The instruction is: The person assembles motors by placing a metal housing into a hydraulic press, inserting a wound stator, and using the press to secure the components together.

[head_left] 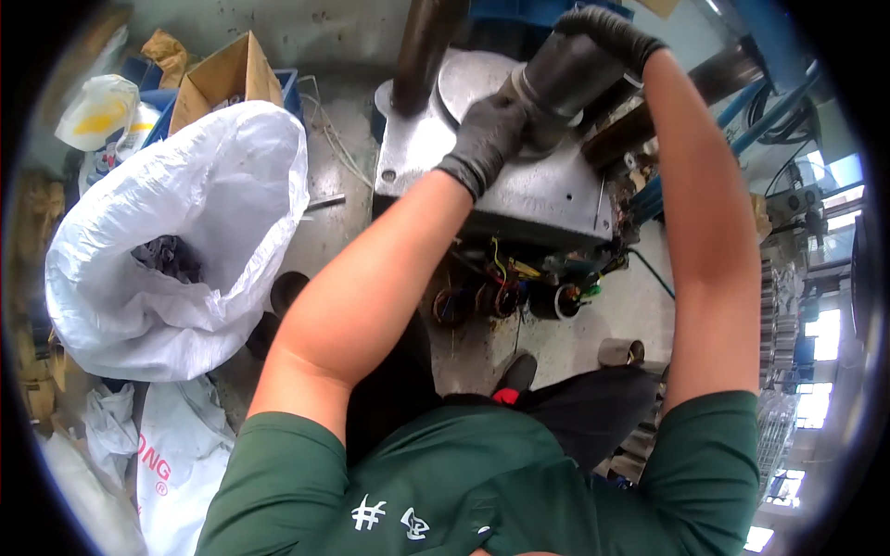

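Observation:
A dark grey metal cylinder (pixel 563 82) stands tilted over the steel plate (pixel 542 190) of a machine, with a lighter ring at its lower left end. My left hand (pixel 493 132), in a black glove, is closed against that lower end; its fingertips are partly hidden. Over the cylinder's far upper end curls my right hand (pixel 607 32), also gloved in black, gripping its edge. Beside my left hand, a round metal disc (pixel 468 83) is set on the plate.
Thick brown posts (pixel 426 56) rise by the plate. Under it hang loose coloured wires (pixel 510 269) and round motor-like parts (pixel 496 298). At left stands a big white sack (pixel 102 278) with dark contents, near an open cardboard box (pixel 218 83). A metal sleeve (pixel 619 352) lies on the floor.

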`<state>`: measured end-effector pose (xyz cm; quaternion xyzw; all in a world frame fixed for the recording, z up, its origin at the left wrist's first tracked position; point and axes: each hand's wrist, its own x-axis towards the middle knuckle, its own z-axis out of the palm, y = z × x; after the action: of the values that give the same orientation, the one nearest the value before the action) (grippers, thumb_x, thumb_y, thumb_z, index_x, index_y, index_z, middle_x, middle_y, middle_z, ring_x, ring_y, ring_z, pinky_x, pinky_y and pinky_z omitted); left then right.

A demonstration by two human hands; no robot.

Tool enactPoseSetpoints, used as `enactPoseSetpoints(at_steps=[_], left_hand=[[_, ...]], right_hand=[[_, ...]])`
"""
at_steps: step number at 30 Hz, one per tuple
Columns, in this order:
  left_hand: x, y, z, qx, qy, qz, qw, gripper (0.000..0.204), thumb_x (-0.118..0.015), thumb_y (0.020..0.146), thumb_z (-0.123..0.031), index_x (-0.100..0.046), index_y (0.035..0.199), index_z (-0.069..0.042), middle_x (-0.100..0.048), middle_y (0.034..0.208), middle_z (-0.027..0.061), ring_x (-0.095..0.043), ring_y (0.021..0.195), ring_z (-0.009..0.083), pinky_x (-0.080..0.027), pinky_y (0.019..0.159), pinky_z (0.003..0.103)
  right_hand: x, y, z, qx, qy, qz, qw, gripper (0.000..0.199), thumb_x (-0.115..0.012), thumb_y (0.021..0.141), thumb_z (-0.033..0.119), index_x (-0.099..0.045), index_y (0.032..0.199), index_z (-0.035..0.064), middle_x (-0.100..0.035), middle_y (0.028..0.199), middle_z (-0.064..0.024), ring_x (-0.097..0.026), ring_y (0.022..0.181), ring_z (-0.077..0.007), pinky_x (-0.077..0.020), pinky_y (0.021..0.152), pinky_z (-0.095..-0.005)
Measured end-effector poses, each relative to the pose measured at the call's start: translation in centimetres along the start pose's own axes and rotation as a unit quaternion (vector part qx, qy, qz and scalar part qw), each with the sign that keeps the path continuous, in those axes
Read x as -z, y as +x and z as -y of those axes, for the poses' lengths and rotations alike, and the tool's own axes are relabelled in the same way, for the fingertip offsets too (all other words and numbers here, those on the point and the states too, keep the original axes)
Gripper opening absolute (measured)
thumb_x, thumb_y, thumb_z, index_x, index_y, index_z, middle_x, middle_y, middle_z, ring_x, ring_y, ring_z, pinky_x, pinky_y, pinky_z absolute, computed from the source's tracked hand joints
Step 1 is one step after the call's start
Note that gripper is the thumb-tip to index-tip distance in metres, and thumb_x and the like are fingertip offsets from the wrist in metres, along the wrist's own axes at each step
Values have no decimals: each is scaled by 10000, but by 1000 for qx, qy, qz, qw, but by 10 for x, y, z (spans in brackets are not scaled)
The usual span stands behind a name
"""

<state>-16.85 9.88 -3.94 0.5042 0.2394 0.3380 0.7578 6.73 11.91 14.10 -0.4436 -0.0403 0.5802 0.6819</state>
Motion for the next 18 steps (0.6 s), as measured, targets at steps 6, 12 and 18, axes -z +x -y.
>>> enactPoseSetpoints(at_steps=[6,12,18], left_hand=[[23,-14,-20,-9,-77,-11,997,335,-680,914,-222,-668,1119,43,-727,910,155,-723,763,231,-607,714,313],[20,-18,-25,-9,-103,35,994,184,-648,962,-210,-695,1016,-40,-713,834,48,-690,705,155,-520,588,275],[19,-26,-27,-85,-68,57,992,234,-645,971,-201,-700,1036,18,-706,853,50,-655,726,133,-520,662,269]], right_hand=[[27,29,17,-438,539,112,711,384,-525,1024,134,-536,1402,64,-681,1170,-92,-670,1043,-219,-532,922,-408],[17,-105,-113,-721,558,0,-411,266,-558,1051,272,-668,1221,99,-673,990,-136,-637,865,-195,-549,803,-397],[196,-161,-316,-354,676,-93,-640,244,-664,932,34,-670,1175,14,-716,1063,-139,-680,996,-201,-548,900,-347]])
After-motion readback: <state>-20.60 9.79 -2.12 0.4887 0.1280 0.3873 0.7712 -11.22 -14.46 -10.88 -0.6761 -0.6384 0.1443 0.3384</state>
